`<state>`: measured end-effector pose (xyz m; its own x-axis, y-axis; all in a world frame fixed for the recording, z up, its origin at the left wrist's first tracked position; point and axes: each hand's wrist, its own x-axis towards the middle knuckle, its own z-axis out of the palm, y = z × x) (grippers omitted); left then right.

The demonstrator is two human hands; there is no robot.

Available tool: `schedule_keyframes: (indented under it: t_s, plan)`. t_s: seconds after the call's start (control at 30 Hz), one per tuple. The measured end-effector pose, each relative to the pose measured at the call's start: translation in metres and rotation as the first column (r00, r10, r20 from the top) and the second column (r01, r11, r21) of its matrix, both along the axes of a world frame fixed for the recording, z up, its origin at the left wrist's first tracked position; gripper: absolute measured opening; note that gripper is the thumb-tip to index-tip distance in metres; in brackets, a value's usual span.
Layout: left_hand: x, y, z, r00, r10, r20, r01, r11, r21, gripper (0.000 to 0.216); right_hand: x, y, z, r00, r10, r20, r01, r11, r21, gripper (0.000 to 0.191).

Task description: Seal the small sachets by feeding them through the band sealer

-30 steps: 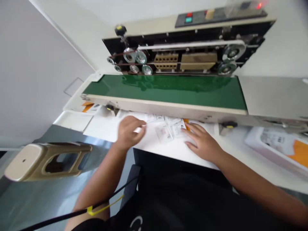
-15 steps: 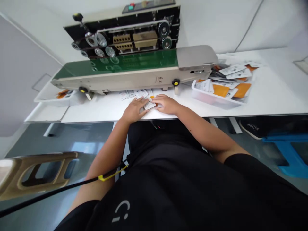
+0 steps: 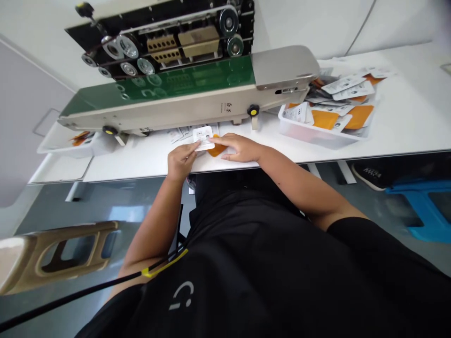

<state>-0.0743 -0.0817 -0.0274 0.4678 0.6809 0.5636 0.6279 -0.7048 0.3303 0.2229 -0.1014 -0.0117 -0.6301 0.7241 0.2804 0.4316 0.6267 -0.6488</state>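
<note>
My left hand (image 3: 181, 159) pinches a small white printed packet (image 3: 203, 133) by its lower left corner, tilted up over the table's front part. My right hand (image 3: 243, 148) has its fingers stretched out toward that packet; the index fingertip is at its right edge, and the thumb stands apart. Beneath the right fingers lies an orange packet (image 3: 217, 149). More white packets (image 3: 179, 134) lie flat on the table just behind, partly under the machine's edge.
A sealing machine with a green conveyor belt (image 3: 158, 94) spans the back. On the right stands a clear plastic bin (image 3: 313, 134) heaped with white and orange packets. Another bin (image 3: 66, 146) sits at the left. A beige stool (image 3: 31, 263) and a blue stool (image 3: 430, 211) flank me.
My left hand has lifted the white packet off the table and closed on its corner. An orange packet now shows below. The right hand has stayed nearly in place; the view has shifted slightly.
</note>
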Motion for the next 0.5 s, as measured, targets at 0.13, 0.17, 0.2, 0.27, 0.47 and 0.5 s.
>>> schedule_keyframes:
  t_s: [0.13, 0.17, 0.2, 0.27, 0.47, 0.5]
  plan:
    - [0.006, 0.000, 0.000, 0.987, -0.099, -0.126, 0.093, 0.994, -0.057, 0.045, 0.003, -0.002, 0.000, 0.996, 0.015, -0.083, -0.011, 0.999, 0.040, 0.058]
    - [0.007, -0.001, 0.001, 0.982, -0.114, -0.151, 0.104, 0.992, -0.071, 0.046, 0.003, -0.002, -0.002, 0.993, -0.001, -0.117, 0.006, 0.999, 0.043, 0.054]
    - [0.009, -0.002, 0.001, 0.977, -0.126, -0.173, 0.113, 0.990, -0.083, 0.048, 0.003, -0.002, -0.004, 0.988, -0.023, -0.153, 0.029, 0.999, 0.037, 0.051]
    - [0.011, -0.005, 0.004, 0.966, -0.150, -0.211, 0.131, 0.986, -0.101, 0.055, 0.001, -0.002, -0.006, 0.974, -0.082, -0.212, 0.088, 0.996, 0.018, 0.044]
    - [0.014, -0.010, 0.011, 0.938, -0.250, -0.238, 0.246, 0.968, -0.047, 0.069, 0.006, 0.000, 0.015, 0.851, -0.339, -0.401, 0.396, 0.916, 0.068, 0.022]
    - [0.014, -0.009, 0.011, 0.937, -0.262, -0.233, 0.261, 0.965, -0.034, 0.068, 0.012, 0.004, 0.026, 0.802, -0.374, -0.465, 0.455, 0.888, 0.070, 0.021]
